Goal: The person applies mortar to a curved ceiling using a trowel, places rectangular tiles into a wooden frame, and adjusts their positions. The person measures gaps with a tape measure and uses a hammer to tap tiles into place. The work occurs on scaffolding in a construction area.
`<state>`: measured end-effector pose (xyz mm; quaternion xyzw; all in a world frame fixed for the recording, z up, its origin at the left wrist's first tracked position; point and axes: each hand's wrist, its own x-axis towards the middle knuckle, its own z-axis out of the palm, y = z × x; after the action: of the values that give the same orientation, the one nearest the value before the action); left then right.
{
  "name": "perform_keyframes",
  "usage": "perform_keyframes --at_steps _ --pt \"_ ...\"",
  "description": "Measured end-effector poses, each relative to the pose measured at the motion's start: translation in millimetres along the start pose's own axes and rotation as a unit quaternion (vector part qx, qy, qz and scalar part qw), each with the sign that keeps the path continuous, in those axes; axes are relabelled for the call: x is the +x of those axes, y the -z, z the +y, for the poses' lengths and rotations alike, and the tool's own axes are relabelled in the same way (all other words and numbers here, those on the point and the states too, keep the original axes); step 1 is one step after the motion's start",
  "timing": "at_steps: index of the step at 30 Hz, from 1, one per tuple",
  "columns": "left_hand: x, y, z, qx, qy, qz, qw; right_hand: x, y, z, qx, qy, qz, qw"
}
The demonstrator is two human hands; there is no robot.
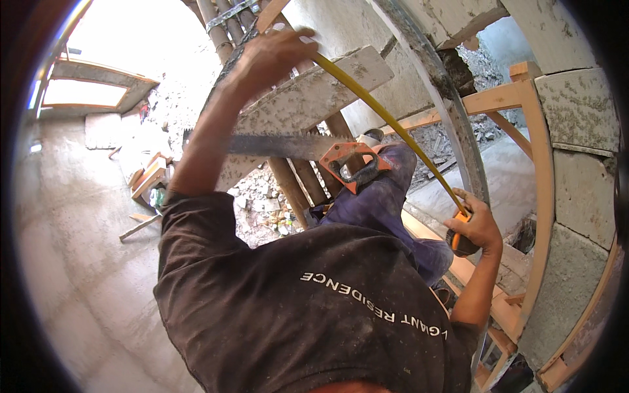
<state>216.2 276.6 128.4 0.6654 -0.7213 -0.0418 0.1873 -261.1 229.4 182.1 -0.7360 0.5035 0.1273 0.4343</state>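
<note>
A yellow tape measure blade (pixel 393 121) is stretched taut across the view between my two hands. At the upper left my left hand (pixel 278 56) closes on its far end, beside a light wooden strip (pixel 270 14). My right hand (pixel 481 226), at the right, grips the orange and black tape case (pixel 460 230). Below the blade a handsaw lies across my lap, its orange handle (pixel 354 168) over my dark blue trousers (pixel 373 206). The grey saw blade (pixel 282 145) points left, partly behind my left forearm. My left fingertips are slightly blurred.
A rough, cement-spotted board (pixel 314 88) runs under the saw, over several round poles (pixel 288 183). Rubble (pixel 259 203) lies below. A wooden frame (pixel 540 196) and concrete blocks (pixel 583 190) stand at the right. Wood scraps (pixel 151 177) lie on the grey floor (pixel 78 229) at the left.
</note>
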Motion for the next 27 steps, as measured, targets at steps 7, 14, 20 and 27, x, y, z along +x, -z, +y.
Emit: perform_keyframes --at_steps 7,14,20,27 --pt "-17.5 -87.5 174.1 -0.244 -0.205 0.090 0.943 61.7 -43.3 -43.2 0.059 0.152 0.054 0.985" --pt "-83.3 -138.1 189.7 -0.682 0.043 -0.060 0.727 109.5 -86.4 -72.3 0.300 0.198 0.115 0.926" --pt "-66.2 -92.2 140.1 -0.541 0.373 0.085 0.749 132.2 -107.6 -116.6 0.228 0.292 0.238 0.898" --pt "-34.2 -95.4 -107.1 -0.285 0.490 0.242 0.787 111.6 -179.1 -45.5 -0.151 0.368 0.127 0.909"
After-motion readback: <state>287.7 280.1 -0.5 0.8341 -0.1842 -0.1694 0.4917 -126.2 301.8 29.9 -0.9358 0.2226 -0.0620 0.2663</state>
